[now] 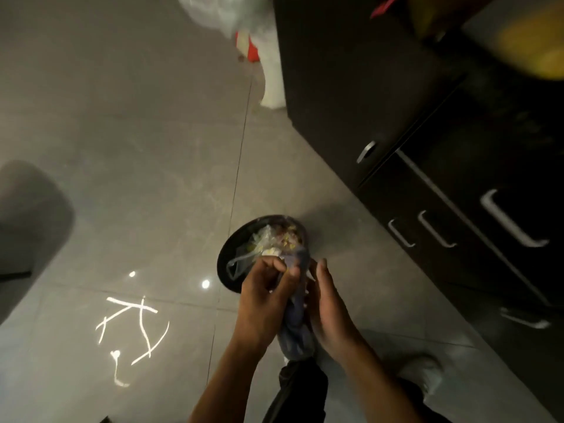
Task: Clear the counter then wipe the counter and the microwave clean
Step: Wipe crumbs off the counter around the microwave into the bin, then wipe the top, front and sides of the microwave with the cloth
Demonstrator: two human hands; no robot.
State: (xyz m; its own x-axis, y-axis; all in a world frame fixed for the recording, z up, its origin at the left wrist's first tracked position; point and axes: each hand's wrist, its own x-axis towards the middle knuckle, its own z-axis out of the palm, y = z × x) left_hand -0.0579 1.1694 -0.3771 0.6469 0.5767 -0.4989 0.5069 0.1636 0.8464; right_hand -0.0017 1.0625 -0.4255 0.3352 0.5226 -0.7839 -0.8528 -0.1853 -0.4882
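Observation:
A bluish-grey cloth (pixel 297 325) hangs bunched between both my hands, low at the centre. My left hand (pixel 265 297) pinches its upper end with closed fingers. My right hand (pixel 328 306) presses against the cloth's right side, fingers straight. Just beyond the hands stands a round black bin (pixel 227 254) on the floor, holding clear plastic wrap and food scraps (pixel 274 239). The cloth's top end is over the bin's near rim. The counter top and the microwave are not clearly in view.
Dark cabinets and drawers with silver handles (pixel 433 227) run along the right. White plastic bags with something red (pixel 262 53) lie on the grey tiled floor (pixel 137 132) at the top. A blurred grey shape (pixel 27 221) sits at the left. My shoe (pixel 424 374) shows low right.

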